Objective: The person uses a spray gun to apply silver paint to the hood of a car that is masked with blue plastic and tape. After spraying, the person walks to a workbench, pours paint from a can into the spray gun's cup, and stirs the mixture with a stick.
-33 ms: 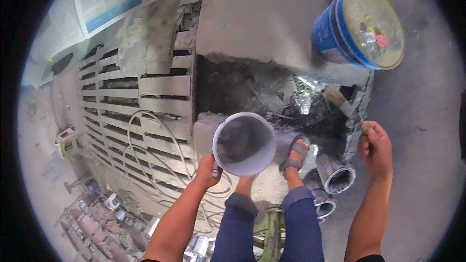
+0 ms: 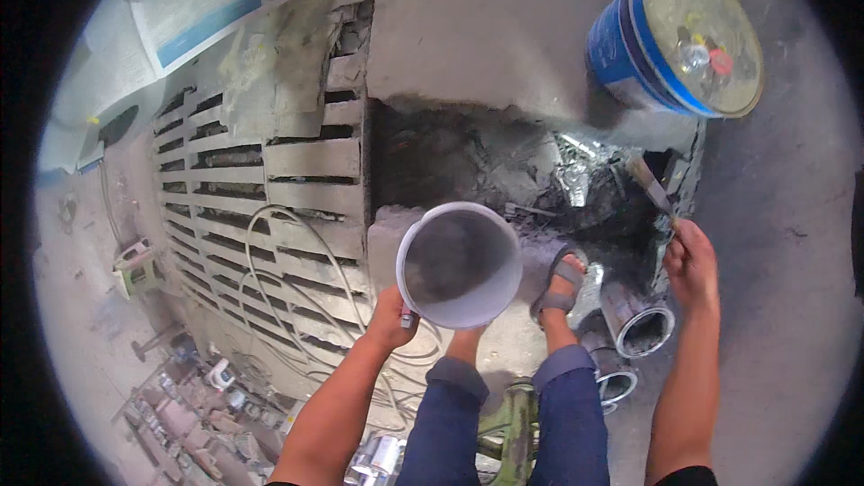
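A white plastic bucket (image 2: 490, 279) with a dark grey interior is gripped at its left side by my left hand (image 2: 389, 319), beside a small clip or handle. My right hand (image 2: 691, 265) is closed round the handle of a flat paintbrush (image 2: 655, 187), whose bristles point up and left over a rough, dark recess (image 2: 432, 153) in the pale grey surface. Crumpled foil (image 2: 572, 171) and broken debris lie in that recess. Two silvery cylindrical tubes (image 2: 630, 306) lie right of my sandalled foot (image 2: 562, 283).
A blue drum (image 2: 621, 54) stands at upper right on grey concrete (image 2: 477, 18). A slotted platform (image 2: 306, 162) with a looped hose (image 2: 252, 243) fills the left. A green metal frame (image 2: 513, 414) is between my legs; rubble (image 2: 171, 423) lies lower left, papers (image 2: 207, 0) upper left.
The view has shifted slightly, moving the scene up and right. The brush in my right hand has turned a little, its bristles now farther right.
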The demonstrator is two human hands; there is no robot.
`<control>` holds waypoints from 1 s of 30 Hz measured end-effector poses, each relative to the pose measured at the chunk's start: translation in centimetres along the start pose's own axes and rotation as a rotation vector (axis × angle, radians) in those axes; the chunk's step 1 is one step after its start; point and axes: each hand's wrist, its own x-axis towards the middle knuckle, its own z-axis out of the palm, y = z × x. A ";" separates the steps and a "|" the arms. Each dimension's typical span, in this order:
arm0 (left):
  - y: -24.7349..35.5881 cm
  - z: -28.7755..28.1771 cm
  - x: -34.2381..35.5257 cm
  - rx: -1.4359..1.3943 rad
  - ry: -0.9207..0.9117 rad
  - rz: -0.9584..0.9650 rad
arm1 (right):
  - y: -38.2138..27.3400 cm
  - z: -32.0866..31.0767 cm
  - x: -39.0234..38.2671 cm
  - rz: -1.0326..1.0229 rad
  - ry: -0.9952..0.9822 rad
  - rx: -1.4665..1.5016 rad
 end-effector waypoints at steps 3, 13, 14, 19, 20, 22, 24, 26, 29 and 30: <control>-0.5 0.6 0.7 0.016 -0.082 0.139 | 14.6 -3.1 5.2 -0.029 0.392 -0.520; 3.7 2.5 1.2 -0.218 -0.276 -0.049 | 13.9 10.3 -12.3 0.161 -0.084 0.293; 4.3 2.6 1.4 -0.199 -0.297 -0.026 | 13.8 11.5 -13.7 0.164 -0.122 0.433; 8.4 2.7 2.3 -0.333 -0.398 -0.161 | 14.5 14.2 -17.9 0.156 -0.022 0.585; 9.2 2.8 2.1 -0.336 -0.412 -0.232 | 14.7 14.1 -18.4 0.157 -0.020 0.566; 9.4 3.1 2.1 -0.242 -0.534 -0.367 | 15.5 13.9 -19.0 0.169 0.017 0.621; 10.3 4.3 2.0 -0.221 -0.510 -0.369 | 16.6 13.9 -19.3 0.171 0.086 0.770; 10.1 6.2 2.2 -0.270 -0.492 -0.342 | 18.1 13.1 -19.6 0.128 0.178 0.891; 7.2 9.5 2.9 -0.391 -0.402 -0.333 | 20.8 11.6 -20.3 0.129 0.305 0.879; 6.1 10.8 3.4 -0.336 -0.391 -0.384 | 21.3 11.2 -20.2 0.136 0.341 0.887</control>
